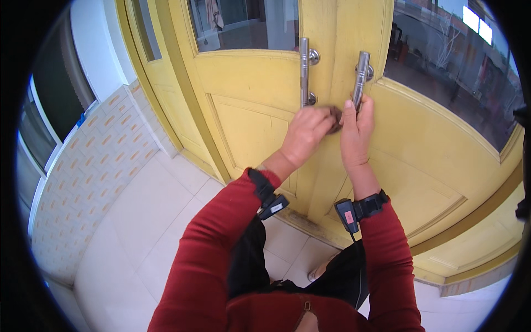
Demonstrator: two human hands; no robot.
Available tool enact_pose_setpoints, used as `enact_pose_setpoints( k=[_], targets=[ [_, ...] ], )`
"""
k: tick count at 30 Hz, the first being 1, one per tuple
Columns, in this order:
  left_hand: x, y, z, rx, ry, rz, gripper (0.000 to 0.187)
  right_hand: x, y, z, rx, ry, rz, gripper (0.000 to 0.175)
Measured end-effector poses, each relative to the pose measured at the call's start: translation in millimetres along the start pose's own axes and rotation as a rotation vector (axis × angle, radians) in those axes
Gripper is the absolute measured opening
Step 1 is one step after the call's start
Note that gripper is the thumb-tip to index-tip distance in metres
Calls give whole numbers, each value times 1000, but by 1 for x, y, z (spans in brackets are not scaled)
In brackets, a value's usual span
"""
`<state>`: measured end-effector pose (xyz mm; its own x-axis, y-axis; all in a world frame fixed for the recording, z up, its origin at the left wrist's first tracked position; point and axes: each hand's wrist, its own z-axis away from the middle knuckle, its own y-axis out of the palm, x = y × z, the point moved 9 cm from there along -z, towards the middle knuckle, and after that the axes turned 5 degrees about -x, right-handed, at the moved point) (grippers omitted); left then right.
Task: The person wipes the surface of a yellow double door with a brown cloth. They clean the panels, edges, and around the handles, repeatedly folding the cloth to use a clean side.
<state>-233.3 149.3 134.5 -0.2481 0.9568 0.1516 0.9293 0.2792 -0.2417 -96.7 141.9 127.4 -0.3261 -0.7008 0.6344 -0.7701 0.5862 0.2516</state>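
My left hand is closed around a bunched dark brown item, possibly a cloth, blurred and partly covered by the fingers. It is just below the left metal pull handle, whose lower end it overlaps in the view. My right hand grips the lower part of the right metal pull handle, thumb in front and fingers wrapped behind. Both handles are upright, ribbed and shiny, fixed to a yellow wooden double door. The brown item lies between my two hands.
Glass panes fill the upper door panels and show reflections. A tiled wall with a window runs along the left. Pale floor tiles lie below. Black devices are strapped on both wrists.
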Motion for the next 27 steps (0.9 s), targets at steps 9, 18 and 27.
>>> enact_pose_setpoints(
  k=[9, 18, 27],
  targets=[
    [48, -60, -183, -337, 171, -227, 19, 4, -5, 3, -38, -56, 74, 19],
    [33, -23, -143, 62, 359, -243, 6, 8, -4, 4, -15, -31, 82, 22],
    [11, 24, -83, 292, 589, -560, 11, 6, -5, 1, -7, -24, 57, 20]
  ],
)
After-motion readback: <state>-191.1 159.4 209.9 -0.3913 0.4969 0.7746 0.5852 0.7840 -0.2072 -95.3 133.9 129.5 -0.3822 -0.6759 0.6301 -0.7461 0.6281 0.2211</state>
